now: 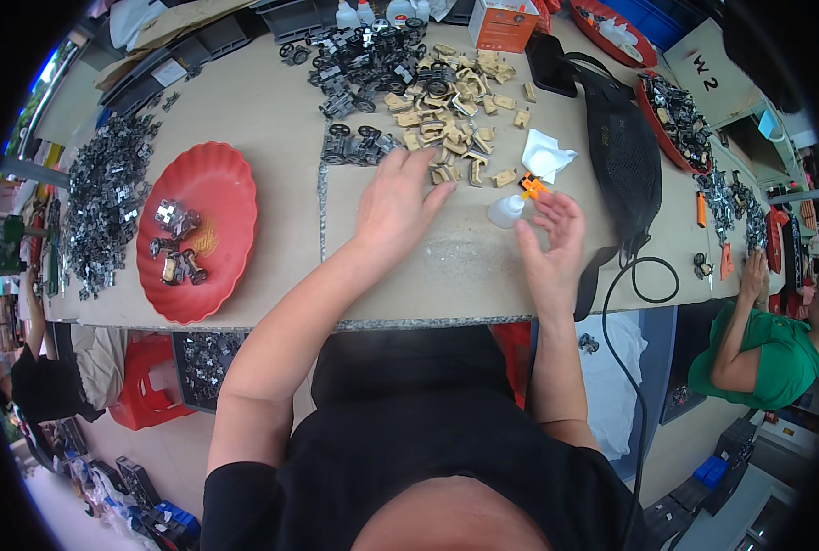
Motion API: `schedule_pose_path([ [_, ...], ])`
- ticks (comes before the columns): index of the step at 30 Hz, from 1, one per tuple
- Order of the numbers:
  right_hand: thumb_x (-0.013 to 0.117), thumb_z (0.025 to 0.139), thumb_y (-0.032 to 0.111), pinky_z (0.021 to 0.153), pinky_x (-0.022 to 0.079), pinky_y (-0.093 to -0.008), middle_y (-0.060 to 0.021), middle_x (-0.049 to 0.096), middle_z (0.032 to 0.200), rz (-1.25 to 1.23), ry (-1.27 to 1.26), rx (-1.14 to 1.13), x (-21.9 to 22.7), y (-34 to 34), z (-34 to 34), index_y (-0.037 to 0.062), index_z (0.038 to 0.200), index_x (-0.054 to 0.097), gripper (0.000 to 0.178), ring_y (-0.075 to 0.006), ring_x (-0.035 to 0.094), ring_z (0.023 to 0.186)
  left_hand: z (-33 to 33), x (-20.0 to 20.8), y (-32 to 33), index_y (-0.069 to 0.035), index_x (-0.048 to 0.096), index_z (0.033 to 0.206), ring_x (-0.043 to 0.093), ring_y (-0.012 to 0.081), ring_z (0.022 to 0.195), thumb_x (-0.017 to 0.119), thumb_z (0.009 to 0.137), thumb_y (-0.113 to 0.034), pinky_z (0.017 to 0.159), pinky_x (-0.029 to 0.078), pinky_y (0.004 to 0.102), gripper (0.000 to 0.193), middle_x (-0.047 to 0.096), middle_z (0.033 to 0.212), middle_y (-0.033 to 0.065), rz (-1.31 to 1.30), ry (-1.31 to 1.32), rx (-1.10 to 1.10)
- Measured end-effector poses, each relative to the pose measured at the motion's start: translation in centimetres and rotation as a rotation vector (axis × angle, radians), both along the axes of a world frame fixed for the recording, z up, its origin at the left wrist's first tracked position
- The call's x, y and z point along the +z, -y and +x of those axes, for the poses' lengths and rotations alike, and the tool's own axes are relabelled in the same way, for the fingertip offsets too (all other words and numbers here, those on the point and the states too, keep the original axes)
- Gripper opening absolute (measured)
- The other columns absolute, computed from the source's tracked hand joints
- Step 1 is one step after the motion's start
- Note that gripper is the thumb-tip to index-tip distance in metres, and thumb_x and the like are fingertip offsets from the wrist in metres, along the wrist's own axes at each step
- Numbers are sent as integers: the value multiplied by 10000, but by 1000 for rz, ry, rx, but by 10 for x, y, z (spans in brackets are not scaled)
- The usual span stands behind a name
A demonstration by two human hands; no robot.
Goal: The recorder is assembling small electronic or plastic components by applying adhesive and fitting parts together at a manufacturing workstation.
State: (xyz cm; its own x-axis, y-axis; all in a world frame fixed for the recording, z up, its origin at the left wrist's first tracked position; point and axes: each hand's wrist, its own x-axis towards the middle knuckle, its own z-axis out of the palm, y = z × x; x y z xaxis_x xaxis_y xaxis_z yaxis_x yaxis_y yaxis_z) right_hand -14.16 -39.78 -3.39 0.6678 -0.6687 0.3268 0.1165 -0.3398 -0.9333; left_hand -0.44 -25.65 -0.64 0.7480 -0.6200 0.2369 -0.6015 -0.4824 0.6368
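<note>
My left hand [396, 200] reaches to the near edge of the heap of beige plastic parts [465, 92]. Its thumb stands apart from the fingers, and its fingertips touch or hover over the parts; I see nothing held. Just left of those fingertips sit a few black wheeled toy chassis [359, 145]. My right hand [556, 241] is open, with curved fingers and the palm turned inward. Close beside it stands a small white squeeze bottle [506, 212] with a yellow tip. An orange piece [532, 185] lies by that tip, below a crumpled white tissue [545, 154].
A red scalloped dish [244, 184] at left holds a few assembled pieces. Grey parts [106, 202] are heaped beyond it. More black chassis [364, 64] are piled at the back. A black mesh bag [622, 147] and a cable [644, 386] lie at right. A green-shirted co-worker [758, 354] works farther right.
</note>
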Motion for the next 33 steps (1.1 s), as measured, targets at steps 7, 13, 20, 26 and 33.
schedule_pose_path([
  [7, 585, 816, 56, 872, 410, -336, -184, 508, 1137, -73, -198, 127, -13, 0, 5, -39, 1142, 390, 391, -252, 528, 1040, -4, -22, 6, -10, 559, 974, 545, 279, 842, 661, 748, -147, 719, 459, 366, 283, 545, 938, 120, -28, 243, -88],
  [13, 520, 873, 75, 847, 425, -298, -132, 537, 1086, 109, -36, 203, -11, -5, 5, -39, 1157, 401, 328, -190, 553, 953, -2, -29, -11, -7, 550, 909, 566, 219, 779, 656, 748, -57, 669, 476, 289, 199, 560, 882, 88, -147, 166, -124],
  [20, 529, 867, 76, 753, 443, -275, -92, 547, 1026, 538, 76, 346, 10, -18, 1, -10, 1145, 459, 300, -152, 548, 875, -6, -22, -63, 21, 549, 1027, 574, 101, 751, 614, 809, -29, 690, 481, 231, 232, 611, 871, 56, -655, -1103, -17],
  [26, 562, 857, 128, 675, 424, -267, -73, 556, 968, 760, 259, 347, 2, -29, 16, 29, 1036, 513, 210, -146, 529, 825, -16, -20, -89, 33, 540, 1064, 584, 99, 747, 591, 819, -11, 708, 487, 228, 253, 626, 866, 72, -730, -1241, -27],
  [33, 538, 871, 104, 638, 441, -257, -93, 551, 945, 797, 271, 429, 5, -50, 26, 20, 1048, 469, 208, -123, 529, 744, -20, -28, -89, 41, 536, 1094, 595, 101, 774, 573, 837, -23, 726, 488, 223, 267, 636, 904, 78, -677, -1085, -37],
])
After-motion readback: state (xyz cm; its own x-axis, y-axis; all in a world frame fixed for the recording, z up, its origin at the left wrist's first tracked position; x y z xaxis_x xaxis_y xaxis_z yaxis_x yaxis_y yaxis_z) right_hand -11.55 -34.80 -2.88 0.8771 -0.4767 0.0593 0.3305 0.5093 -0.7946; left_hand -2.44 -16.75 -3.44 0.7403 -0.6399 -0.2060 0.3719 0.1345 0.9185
